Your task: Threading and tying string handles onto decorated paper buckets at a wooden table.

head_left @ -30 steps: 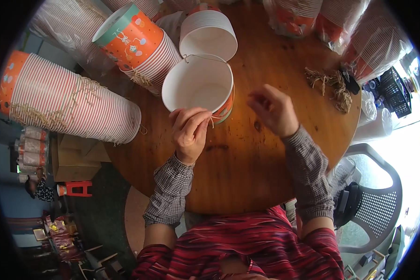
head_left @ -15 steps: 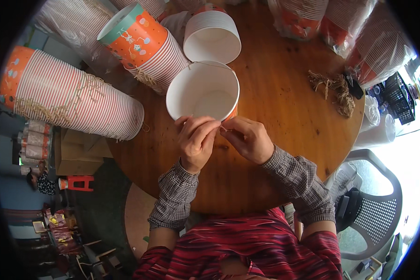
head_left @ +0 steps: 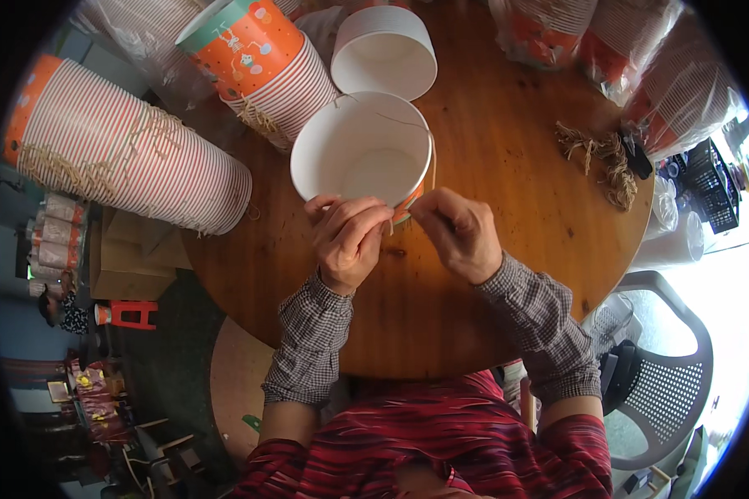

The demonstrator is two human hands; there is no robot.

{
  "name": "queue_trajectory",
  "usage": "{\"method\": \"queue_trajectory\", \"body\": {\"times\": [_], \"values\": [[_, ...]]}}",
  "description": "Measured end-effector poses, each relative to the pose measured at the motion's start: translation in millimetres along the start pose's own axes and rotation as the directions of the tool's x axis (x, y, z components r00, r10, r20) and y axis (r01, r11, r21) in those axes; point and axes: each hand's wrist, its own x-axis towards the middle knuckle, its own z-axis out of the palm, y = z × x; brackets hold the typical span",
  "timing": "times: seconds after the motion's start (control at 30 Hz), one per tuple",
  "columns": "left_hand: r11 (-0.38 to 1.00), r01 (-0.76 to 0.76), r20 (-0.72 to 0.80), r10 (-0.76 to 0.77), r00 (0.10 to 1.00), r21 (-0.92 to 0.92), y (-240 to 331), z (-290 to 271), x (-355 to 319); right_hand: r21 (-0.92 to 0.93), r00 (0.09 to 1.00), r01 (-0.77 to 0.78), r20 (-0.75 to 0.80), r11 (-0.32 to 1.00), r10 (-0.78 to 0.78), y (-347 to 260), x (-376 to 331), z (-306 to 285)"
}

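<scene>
A white-lined paper bucket (head_left: 362,150) with an orange patterned outside tips its open mouth toward me on the round table. My left hand (head_left: 349,237) is closed on its near rim, thumb and fingers pinched, with a short end of twine showing below the fingertips. My right hand (head_left: 462,234) is a little apart to the right, fingers pinched together. A thin length of twine (head_left: 434,158) crosses the bucket's mouth from the far rim, then runs down the right side to this hand. What lies between the right fingertips is mostly hidden.
Behind stands another white paper bucket (head_left: 387,54). On the left are two nested bucket stacks (head_left: 133,150) with twine hanging off them. Bundles of twine (head_left: 607,162) lie at the right, near plastic-wrapped stacks (head_left: 682,100). A grey chair (head_left: 662,374) stands beside the round wooden table (head_left: 516,216).
My right hand has drawn away from my left, to the right. The twine now stands out in a loop beside the bucket's right side. The left hand keeps its hold on the rim.
</scene>
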Motion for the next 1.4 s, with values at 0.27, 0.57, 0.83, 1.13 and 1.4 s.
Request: {"method": "queue_trajectory", "body": {"times": [0.27,0.57,0.83,1.13,1.4], "values": [[0.992,0.0,0.011,0.001,1.0,-0.126,-6.9,-7.9,-2.6,-0.277,0.999,-0.01,-0.052,0.961,-0.005,33.4,17.0,-22.8],[0.981,0.017,0.098,0.002,0.995,-0.191,-33.4,-31.8,-10.5,0.479,0.797,-0.414,-0.22,0.774,0.563,66.6,21.4,-5.7],[0.97,0.195,-0.125,-0.214,0.969,-0.147,-65.7,-44.4,-17.6,0.436,0.815,-0.476,-0.107,0.764,0.569,60.9,7.9,35.5],[0.726,0.394,-0.13,-0.549,0.825,-0.563,-53.8,-32.0,-35.6,0.624,0.863,-0.09,-0.339,0.776,0.373,22.6,-5.0,75.4],[0.854,0.338,0.073,-0.337,0.939,-0.396,-52.6,-19.2,-45.1,-0.527,0.795,0.222,-0.389,0.82,-0.465,-23.1,97.2,-7.1]]}}
